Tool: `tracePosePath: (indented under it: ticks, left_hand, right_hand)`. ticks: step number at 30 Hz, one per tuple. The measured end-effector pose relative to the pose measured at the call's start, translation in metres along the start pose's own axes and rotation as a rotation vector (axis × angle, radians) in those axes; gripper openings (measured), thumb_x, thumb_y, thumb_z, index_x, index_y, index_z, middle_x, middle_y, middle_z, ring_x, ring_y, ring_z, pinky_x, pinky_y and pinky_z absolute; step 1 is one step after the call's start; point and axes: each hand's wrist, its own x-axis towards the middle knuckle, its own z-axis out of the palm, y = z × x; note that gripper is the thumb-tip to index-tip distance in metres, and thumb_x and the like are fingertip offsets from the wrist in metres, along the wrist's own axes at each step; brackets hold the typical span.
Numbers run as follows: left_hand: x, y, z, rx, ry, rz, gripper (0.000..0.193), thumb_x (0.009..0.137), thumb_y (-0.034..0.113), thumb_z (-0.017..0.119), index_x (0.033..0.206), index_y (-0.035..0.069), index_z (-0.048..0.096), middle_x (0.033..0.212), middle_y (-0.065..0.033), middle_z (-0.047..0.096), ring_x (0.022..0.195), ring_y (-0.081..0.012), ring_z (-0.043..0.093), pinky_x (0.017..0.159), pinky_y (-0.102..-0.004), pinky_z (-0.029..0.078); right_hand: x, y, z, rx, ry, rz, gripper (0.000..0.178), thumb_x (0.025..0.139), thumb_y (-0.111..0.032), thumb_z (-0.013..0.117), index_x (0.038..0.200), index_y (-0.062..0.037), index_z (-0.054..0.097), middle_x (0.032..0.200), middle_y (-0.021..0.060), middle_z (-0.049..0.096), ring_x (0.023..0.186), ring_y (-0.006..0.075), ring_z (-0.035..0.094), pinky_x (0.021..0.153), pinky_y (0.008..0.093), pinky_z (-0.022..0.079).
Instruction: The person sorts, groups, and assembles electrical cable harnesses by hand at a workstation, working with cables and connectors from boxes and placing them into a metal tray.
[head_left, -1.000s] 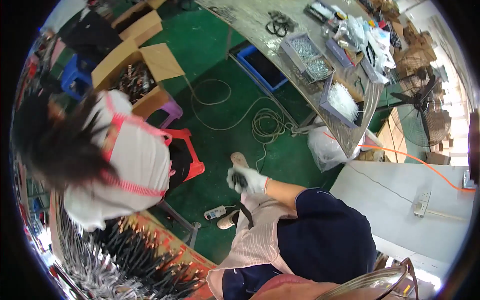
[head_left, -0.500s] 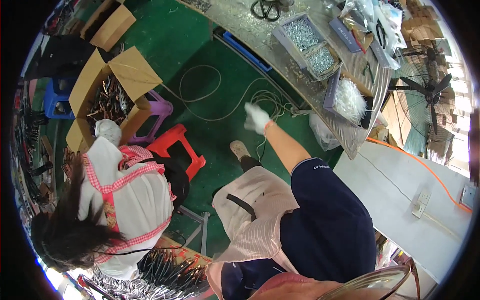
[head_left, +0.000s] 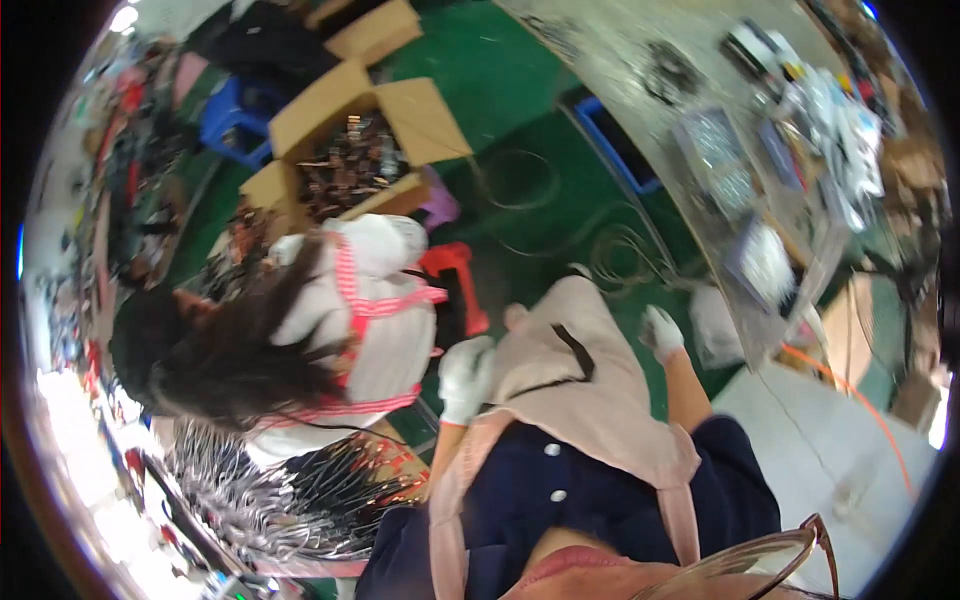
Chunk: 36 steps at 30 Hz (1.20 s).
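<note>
My left hand point(head_left: 467, 380), in a white glove, hangs beside the pale pink apron point(head_left: 560, 355) I wear; its fingers are turned away and hidden. On the other side of the apron, my right hand point(head_left: 661, 332) is also gloved, its fingers loosely bent and apart, with nothing visible in them. A black strap point(head_left: 572, 350) lies across the apron. Nearest to my left hand are a red stool point(head_left: 458, 285) and a co-worker point(head_left: 385, 320) in a white top with pink-checked straps. A clear plastic bag point(head_left: 715, 330) stands beyond my right hand.
An open cardboard box point(head_left: 425, 120) holds dark cable pieces with copper ends. Bundled cables point(head_left: 270, 500) lie at lower left. The workbench point(head_left: 620, 40) carries boxes of small metal parts point(head_left: 715, 160) and white strips point(head_left: 765, 265). A coiled cord point(head_left: 625, 260) rests on the green floor.
The view has swung left, so the surroundings sit further right. My left hand has come into view, and my right hand has dropped from its outstretched position to beside the apron.
</note>
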Motion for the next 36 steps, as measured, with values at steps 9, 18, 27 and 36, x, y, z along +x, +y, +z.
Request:
tracePosePath:
  ticks: [9,18,27,36]
  left_hand:
    - [0.065,-0.003,0.027,-0.015,-0.122,0.001,0.016,0.081,0.012,0.069,0.094,0.005,0.07,0.09,-0.0146,0.07,0.086,-0.0328,0.067,0.076,-0.0413,0.053]
    - [0.271,0.052,0.082,0.127,-0.35,0.256,0.017,0.081,0.014,0.068,0.095,0.005,0.071,0.093,-0.0153,0.07,0.089,-0.0325,0.067,0.079,-0.0424,0.053]
    - [0.436,0.065,0.144,0.061,-0.437,0.462,0.015,0.08,0.009,0.065,0.094,0.006,0.068,0.097,-0.012,0.071,0.09,-0.0315,0.067,0.081,-0.0416,0.052]
    - [0.556,0.189,0.296,-0.073,-1.201,0.542,0.041,0.088,0.033,0.06,0.117,0.005,0.061,0.11,-0.0187,0.065,0.102,-0.0369,0.062,0.088,-0.0414,0.05]
  right_hand:
    - [-0.027,-0.039,0.041,0.014,0.134,-0.296,0.037,0.095,-0.023,0.059,0.13,-0.012,0.053,0.097,-0.0002,0.06,0.075,0.0083,0.055,0.064,0.0242,0.046]
    - [-0.002,-0.244,0.112,-0.401,0.418,-0.672,0.07,0.093,-0.033,0.061,0.149,-0.0027,0.033,0.149,0.0183,0.04,0.132,0.0298,0.044,0.108,0.037,0.037]
    - [0.09,-0.28,0.09,-0.379,0.984,-0.539,0.096,0.082,-0.048,0.071,0.151,-0.0023,0.022,0.153,0.0238,0.026,0.14,0.0391,0.029,0.114,0.0441,0.028]
    - [0.123,-0.224,0.017,-0.612,1.3,-0.309,0.083,0.089,-0.043,0.063,0.149,0.0027,0.028,0.153,0.0271,0.03,0.143,0.0385,0.024,0.118,0.0437,0.019]
